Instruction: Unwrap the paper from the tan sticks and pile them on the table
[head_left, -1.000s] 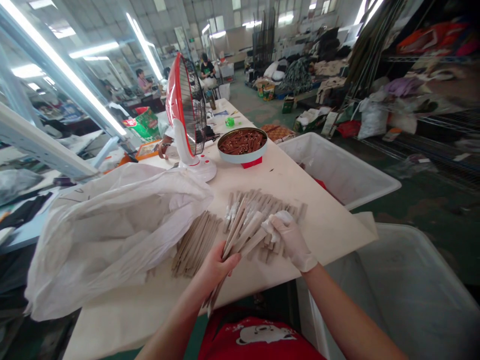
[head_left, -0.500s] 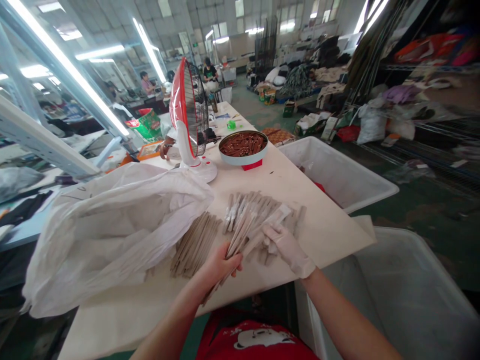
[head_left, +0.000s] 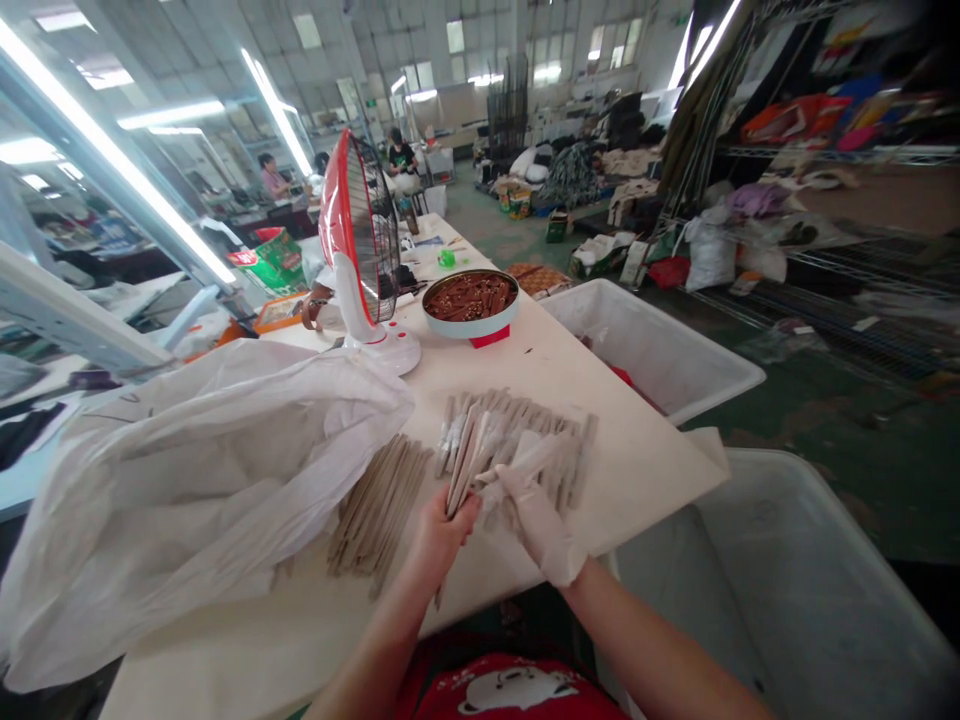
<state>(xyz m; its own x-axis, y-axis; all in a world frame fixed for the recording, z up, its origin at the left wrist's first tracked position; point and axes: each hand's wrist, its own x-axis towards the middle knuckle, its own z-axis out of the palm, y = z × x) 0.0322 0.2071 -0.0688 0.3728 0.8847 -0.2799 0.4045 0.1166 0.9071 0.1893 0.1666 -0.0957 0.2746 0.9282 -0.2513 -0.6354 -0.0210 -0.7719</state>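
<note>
My left hand (head_left: pixel 444 528) is closed around a small bundle of flat grey-beige strips (head_left: pixel 466 450), whose upper ends fan out away from me. Close beside it, my right hand (head_left: pixel 534 520), in a thin whitish glove, has its thumb and fingers pinched together near the bundle. What lies between those fingertips is blurred. Beyond the right hand, a row of similar strips (head_left: pixel 577 460) is spread on the table, some with whitish translucent pieces on them. To the left of my left hand lies another pile of strips (head_left: pixel 379 505), partly beside a large white plastic bag (head_left: pixel 225 470).
The pale tabletop (head_left: pixel 622 480) holds a red and white fan (head_left: pixel 349 250) and a round tin (head_left: pixel 471 322) of brown pieces. Two translucent bins (head_left: pixel 675 385) stand along the right edge, the nearer one below my right arm. Other people sit working far back.
My right hand has come left and nearer, from over the spread strips to beside the held bundle. The bundle now points more upright. The whole view has shifted slightly.
</note>
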